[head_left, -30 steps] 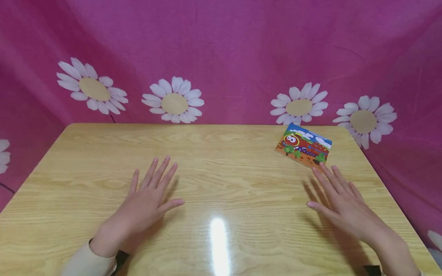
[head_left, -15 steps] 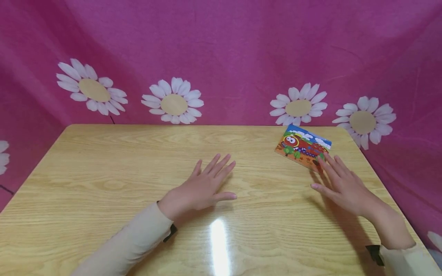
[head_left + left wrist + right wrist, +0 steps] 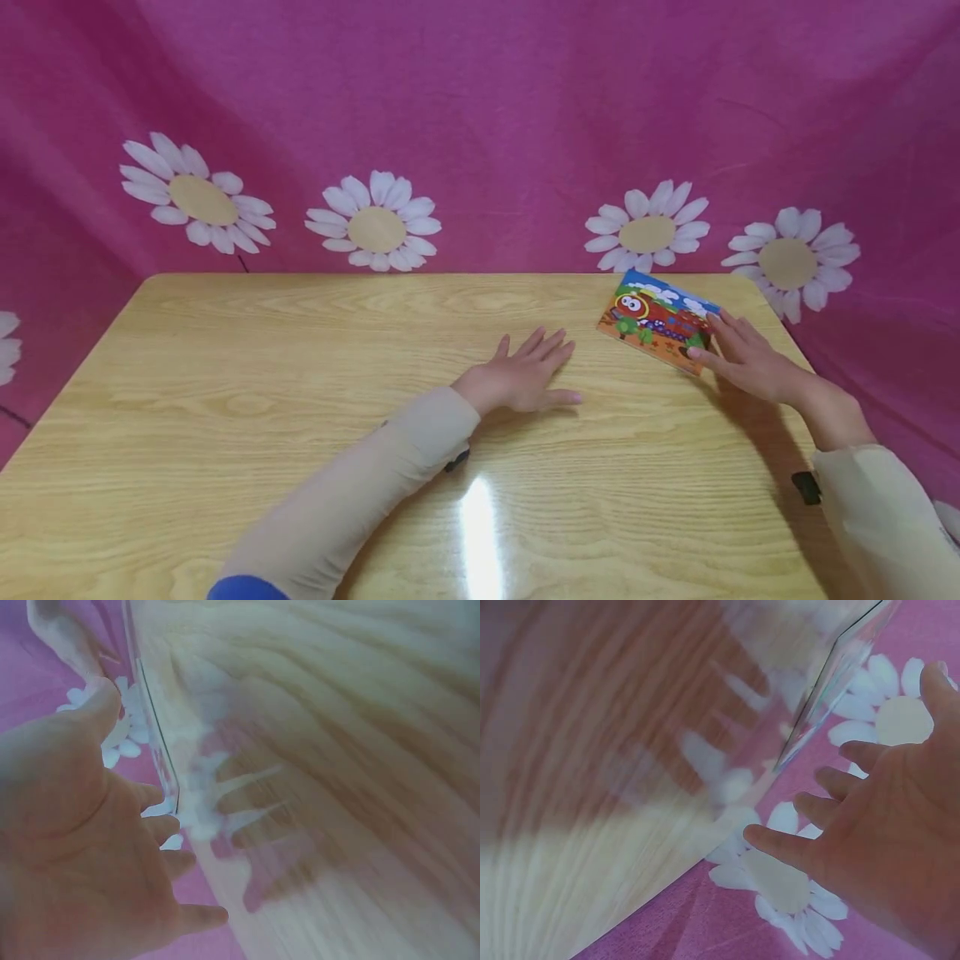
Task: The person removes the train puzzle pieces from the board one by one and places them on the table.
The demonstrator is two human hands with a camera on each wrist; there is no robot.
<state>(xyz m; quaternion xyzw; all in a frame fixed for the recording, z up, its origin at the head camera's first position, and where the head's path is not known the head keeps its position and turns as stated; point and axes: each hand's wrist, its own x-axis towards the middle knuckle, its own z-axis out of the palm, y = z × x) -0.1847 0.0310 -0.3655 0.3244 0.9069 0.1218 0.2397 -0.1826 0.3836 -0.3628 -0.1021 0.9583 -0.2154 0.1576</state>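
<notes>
A flat picture board [image 3: 652,321] with a cartoon red train, trees and clouds lies tilted near the table's back right corner. At its right edge is my right hand [image 3: 753,362], thumb and fingers spread above the near corner; whether they touch it, I cannot tell. My left hand [image 3: 521,379] hovers over the table left of the board, fingers extended and nothing held. In the left wrist view my left palm [image 3: 75,840] faces the board's thin edge [image 3: 159,739]. The right wrist view has the board's edge [image 3: 821,694] near the spread fingers of my right hand [image 3: 885,817].
The wood-grain table [image 3: 262,375] has a glossy surface with a bright light reflection [image 3: 480,533]. Its back edge meets a pink cloth [image 3: 480,125] printed with white daisies, which also hangs along the right side.
My left hand has moved right and farther forward, toward the board. My right hand has moved forward to the board's right edge. The board has stayed in place.
</notes>
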